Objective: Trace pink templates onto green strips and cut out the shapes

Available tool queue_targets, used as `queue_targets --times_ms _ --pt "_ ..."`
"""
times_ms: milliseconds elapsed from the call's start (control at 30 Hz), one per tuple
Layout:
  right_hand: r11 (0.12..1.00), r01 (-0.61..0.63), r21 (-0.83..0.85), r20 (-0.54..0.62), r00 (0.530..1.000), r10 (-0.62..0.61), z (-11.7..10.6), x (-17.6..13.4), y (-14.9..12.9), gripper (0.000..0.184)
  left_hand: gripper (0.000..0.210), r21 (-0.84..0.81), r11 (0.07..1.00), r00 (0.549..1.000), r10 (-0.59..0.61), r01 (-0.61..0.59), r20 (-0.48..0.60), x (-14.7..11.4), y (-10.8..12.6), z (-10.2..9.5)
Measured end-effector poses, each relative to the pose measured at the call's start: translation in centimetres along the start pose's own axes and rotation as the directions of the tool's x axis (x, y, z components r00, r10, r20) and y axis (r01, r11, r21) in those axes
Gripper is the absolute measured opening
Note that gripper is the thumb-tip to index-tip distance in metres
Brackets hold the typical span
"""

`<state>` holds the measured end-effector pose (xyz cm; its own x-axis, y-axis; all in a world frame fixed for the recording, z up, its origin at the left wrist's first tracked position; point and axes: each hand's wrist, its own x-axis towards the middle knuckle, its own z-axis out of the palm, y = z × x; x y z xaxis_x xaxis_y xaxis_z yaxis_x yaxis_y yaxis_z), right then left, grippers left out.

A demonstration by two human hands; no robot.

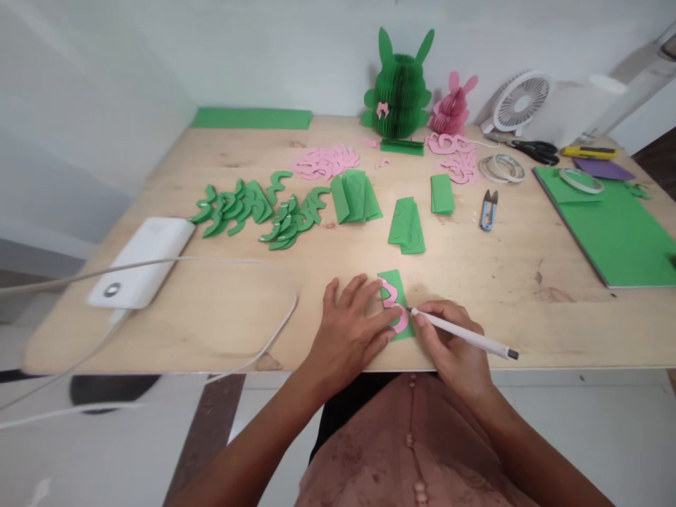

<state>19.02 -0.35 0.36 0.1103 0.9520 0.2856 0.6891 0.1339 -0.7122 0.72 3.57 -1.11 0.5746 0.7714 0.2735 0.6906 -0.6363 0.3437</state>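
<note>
My left hand point(351, 327) lies flat with its fingers spread, its fingertips pressing a pink curved paper cutout point(401, 321) onto a small green paper piece point(397, 280) near the table's front edge. Between the fingers of my right hand point(458, 345) is a white pen point(467, 334). Its tip touches down at the right edge of the cutout. Just beyond lie folded green paper pieces point(405, 227), some with drawn outlines. Part of the cutout is hidden under my left fingers.
Piles of green curved cutouts point(232, 208) and pink cutouts point(326, 162) lie farther back. Blue thread snips point(489, 210), tape rolls point(507, 169) and green sheets point(623, 232) are at right. A white power bank point(145, 257) with cables sits at left. Paper rabbits point(400, 98) stand behind.
</note>
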Motion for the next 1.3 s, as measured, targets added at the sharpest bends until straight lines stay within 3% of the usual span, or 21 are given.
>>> queue_targets --times_ms 1300 --pt "0.997 0.065 -0.038 0.009 0.998 -0.065 0.08 0.04 -0.29 0.007 0.026 0.001 1.000 1.000 -0.004 0.004 0.016 0.01 0.03 0.03"
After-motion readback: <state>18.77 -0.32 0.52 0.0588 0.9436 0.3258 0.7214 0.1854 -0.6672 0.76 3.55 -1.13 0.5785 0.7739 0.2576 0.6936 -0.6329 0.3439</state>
